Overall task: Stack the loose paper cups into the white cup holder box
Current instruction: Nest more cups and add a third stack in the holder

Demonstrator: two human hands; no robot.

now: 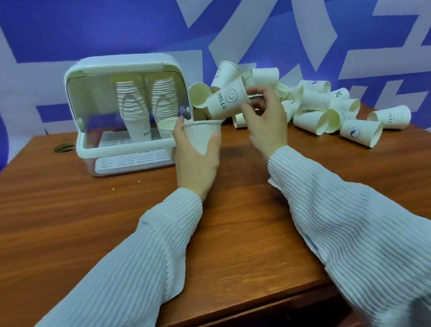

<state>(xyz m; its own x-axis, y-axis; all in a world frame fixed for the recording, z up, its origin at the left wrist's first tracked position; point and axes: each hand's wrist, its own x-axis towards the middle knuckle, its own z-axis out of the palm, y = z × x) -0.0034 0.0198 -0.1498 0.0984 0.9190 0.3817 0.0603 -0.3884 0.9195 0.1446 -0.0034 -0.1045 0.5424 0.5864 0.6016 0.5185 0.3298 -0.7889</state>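
The person's left hand (195, 157) wraps around an upright paper cup (201, 136), fingers and thumb pressed against its sides, holding it above the wooden tabletop (79, 222) just in front of the white cup holder box (130, 111). The right hand (266, 121) pinches a second cup (226, 100) by its rim end between thumb and fingers. This cup is printed with "HELLO" and a smiley face, lies tilted on its side in the air, and has its narrow base pointing left and down toward the mouth of the cup in the left hand. The two cups are close, and it cannot be told whether they touch.

The box stands at the back left of the tabletop with its front open. Inside it stand two tall stacks of nested cups (146, 101) side by side, and one single cup (167, 125) sits at the front right of the box tray.

A heap of loose cups (319, 105) lies to the right of the box and behind the right hand, most tipped on their sides, spreading toward the right edge of the tabletop. Both arms wear pale ribbed sleeves (367, 225). Behind the tabletop hangs a blue and white backdrop (108, 26).
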